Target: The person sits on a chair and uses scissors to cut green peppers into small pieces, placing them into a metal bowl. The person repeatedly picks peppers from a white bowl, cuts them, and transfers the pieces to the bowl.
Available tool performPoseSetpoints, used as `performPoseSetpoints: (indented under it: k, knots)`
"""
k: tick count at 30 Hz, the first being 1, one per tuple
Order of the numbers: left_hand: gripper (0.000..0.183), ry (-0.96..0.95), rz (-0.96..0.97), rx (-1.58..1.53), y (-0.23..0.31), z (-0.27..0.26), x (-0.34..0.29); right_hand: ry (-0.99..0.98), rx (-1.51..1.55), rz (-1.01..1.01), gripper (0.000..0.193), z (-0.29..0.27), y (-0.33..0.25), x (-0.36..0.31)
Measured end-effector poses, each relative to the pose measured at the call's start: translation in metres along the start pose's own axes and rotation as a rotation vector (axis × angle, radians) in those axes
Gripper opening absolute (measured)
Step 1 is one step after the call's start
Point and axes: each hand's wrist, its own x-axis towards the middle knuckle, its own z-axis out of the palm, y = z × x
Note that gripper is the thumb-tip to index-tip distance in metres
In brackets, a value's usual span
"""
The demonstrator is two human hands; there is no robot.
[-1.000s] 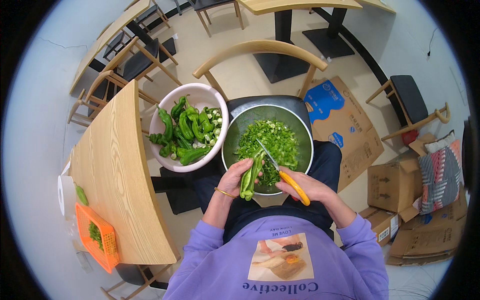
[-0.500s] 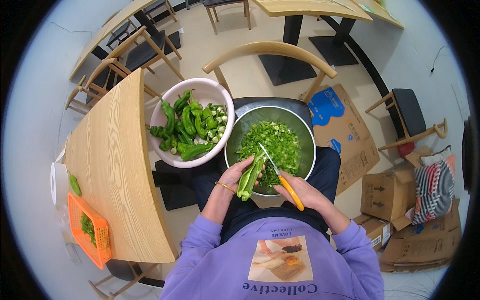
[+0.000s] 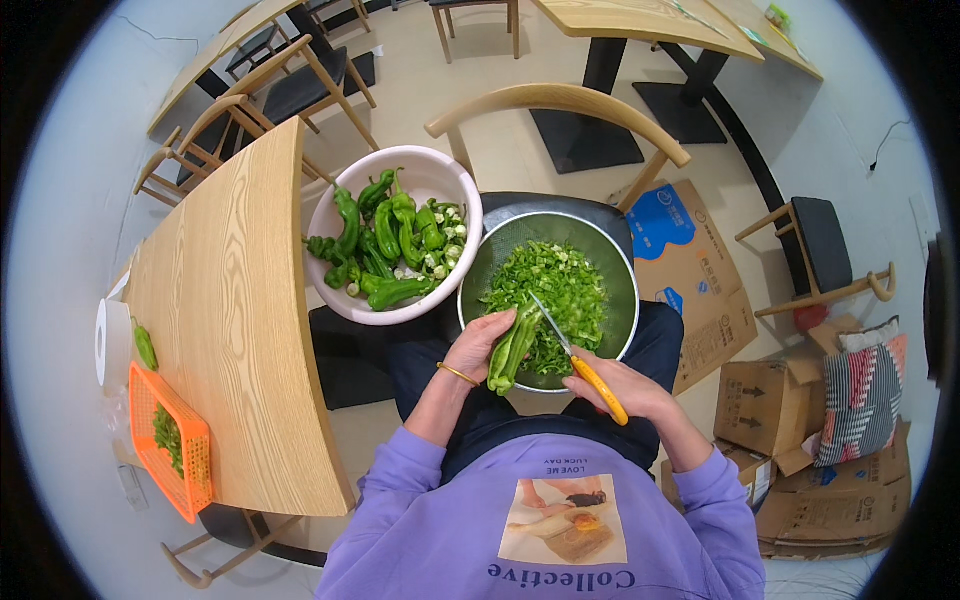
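My left hand [image 3: 480,348] is closed around a long, split green pepper [image 3: 511,351] above the near side of a metal bowl [image 3: 632,310]. Yellow-handled scissors [image 3: 598,388] are in my right hand [image 3: 632,386], their blades angled up and left against the far end of that pepper. Fingers of the right hand partly hide the handles. Chopped green pepper [image 3: 560,285] fills much of the bowl, which rests at my lap by a chair seat. To its left, a pale pink basin [image 3: 462,185] contains several whole green peppers [image 3: 385,230] and cut-off pepper tops [image 3: 447,240].
A wooden table [image 3: 230,330] stands on the left, bearing an orange basket [image 3: 205,470] with greens, a single green pepper [image 3: 145,345] and a white paper roll [image 3: 113,340]. A wooden chair [image 3: 560,97] is ahead. Flattened cardboard [image 3: 705,300] and boxes [image 3: 765,405] lie to the right.
The scissors have shifted slightly right and down, their handles tilting lower. The held pepper looks shorter at its far end. The whole view has shifted a little.
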Motion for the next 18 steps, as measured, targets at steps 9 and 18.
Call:
performPoseSetpoints:
  k: [9,18]
  knots:
    - [0.034,0.055,-0.104,-0.008,0.003,-0.005,0.006,0.228,-0.058,-0.099,0.051,0.021,-0.002,0.009]
    - [0.030,-0.038,-0.054,-0.131,-0.005,-0.017,0.012,-0.045,0.305,0.087,0.054,0.008,0.003,0.005]
